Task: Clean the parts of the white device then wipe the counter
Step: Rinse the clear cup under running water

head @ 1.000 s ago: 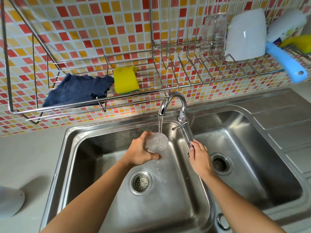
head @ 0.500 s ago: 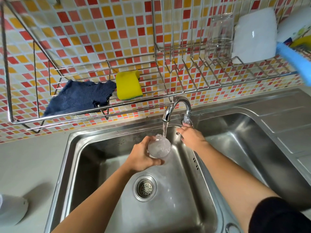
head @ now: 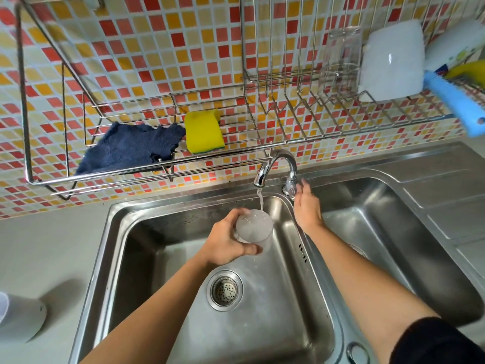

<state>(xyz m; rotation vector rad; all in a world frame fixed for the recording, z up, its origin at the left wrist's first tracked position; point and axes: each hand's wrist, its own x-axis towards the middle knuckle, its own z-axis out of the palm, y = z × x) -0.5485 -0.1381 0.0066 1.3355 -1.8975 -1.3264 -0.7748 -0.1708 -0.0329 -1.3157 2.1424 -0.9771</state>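
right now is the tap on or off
On: water streams from the tap down into the clear cup that the left hand holds.

Bright daylight, edges warped — slight blur

Grey counter (head: 52, 245), white device (head: 21, 320) at left.

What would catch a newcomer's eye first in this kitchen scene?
The left hand holds a clear cup under the running tap over the left sink basin. The right hand, fingers straight, is beside the tap's base. Behind, a yellow sponge and dark blue cloth lie on the wire rack.
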